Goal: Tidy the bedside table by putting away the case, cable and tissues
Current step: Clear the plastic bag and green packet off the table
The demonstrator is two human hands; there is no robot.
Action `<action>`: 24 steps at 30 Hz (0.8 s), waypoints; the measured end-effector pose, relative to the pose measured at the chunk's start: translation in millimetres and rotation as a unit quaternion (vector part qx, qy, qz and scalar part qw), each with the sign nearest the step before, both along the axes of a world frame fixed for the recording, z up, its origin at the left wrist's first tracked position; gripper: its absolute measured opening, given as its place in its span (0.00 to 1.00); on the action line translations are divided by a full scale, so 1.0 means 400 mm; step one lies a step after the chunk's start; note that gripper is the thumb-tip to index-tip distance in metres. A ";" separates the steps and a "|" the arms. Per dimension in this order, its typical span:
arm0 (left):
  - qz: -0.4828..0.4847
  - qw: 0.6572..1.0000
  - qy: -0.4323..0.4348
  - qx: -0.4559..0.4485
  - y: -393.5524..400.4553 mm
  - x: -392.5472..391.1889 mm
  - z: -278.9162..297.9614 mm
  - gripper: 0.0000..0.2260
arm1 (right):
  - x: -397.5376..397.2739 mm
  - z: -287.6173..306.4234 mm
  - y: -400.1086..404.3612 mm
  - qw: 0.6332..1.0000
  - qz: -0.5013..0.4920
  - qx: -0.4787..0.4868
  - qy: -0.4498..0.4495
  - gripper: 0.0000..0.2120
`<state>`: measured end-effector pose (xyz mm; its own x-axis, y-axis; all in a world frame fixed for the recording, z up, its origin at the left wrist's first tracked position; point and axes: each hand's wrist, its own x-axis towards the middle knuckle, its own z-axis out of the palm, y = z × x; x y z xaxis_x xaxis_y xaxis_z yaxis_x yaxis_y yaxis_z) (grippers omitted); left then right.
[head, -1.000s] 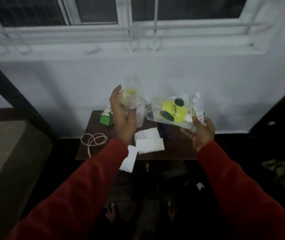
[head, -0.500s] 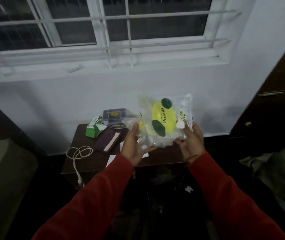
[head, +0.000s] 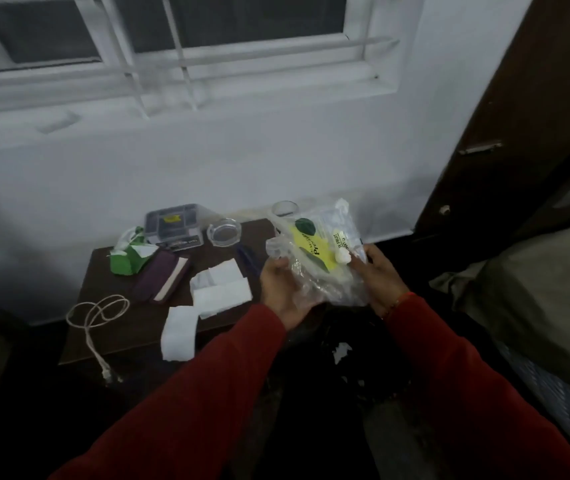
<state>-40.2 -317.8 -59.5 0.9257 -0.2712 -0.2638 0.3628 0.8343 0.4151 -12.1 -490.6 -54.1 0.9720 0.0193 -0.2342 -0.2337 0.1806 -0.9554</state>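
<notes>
Both my hands hold a clear plastic bag [head: 325, 258] with a yellow and green label, above the right end of the dark bedside table [head: 103, 271]. My left hand [head: 281, 289] grips its left side and my right hand [head: 377, 275] its right side. On the table lie white tissues [head: 221, 289], one [head: 178, 332] hanging over the front edge. A purple case [head: 160, 280] lies left of them. A pale coiled cable [head: 98, 315] drapes over the table's left front corner.
A green tissue pack [head: 126, 256], a grey lidded box [head: 172, 223], a clear round dish [head: 224, 232] and a clear cup [head: 285, 208] stand at the table's back by the white wall. A dark door [head: 518, 116] and a bed [head: 536, 289] are at the right.
My hands have lowered the plastic bag and come closer together on it. The view has swung left and down, so more of the table shows.
</notes>
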 end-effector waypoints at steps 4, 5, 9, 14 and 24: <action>-0.023 0.979 0.106 0.173 -0.092 0.048 -0.051 0.13 | -0.004 -0.067 -0.105 0.989 -0.115 -0.080 -0.036 0.07; -0.026 0.962 0.125 0.240 -0.111 0.057 -0.076 0.12 | -0.004 -0.091 -0.135 0.982 -0.133 -0.127 -0.044 0.07; -0.060 0.919 0.151 0.360 -0.174 0.066 -0.166 0.13 | -0.010 -0.228 -0.233 0.949 -0.158 -0.274 -0.012 0.05; -0.080 0.890 0.187 0.408 -0.213 0.057 -0.253 0.08 | -0.040 -0.417 -0.294 0.897 -0.169 -0.396 0.099 0.06; -0.074 0.813 0.120 0.565 -0.200 0.044 -0.374 0.13 | -0.039 -0.617 -0.251 0.835 -0.055 -0.516 0.186 0.12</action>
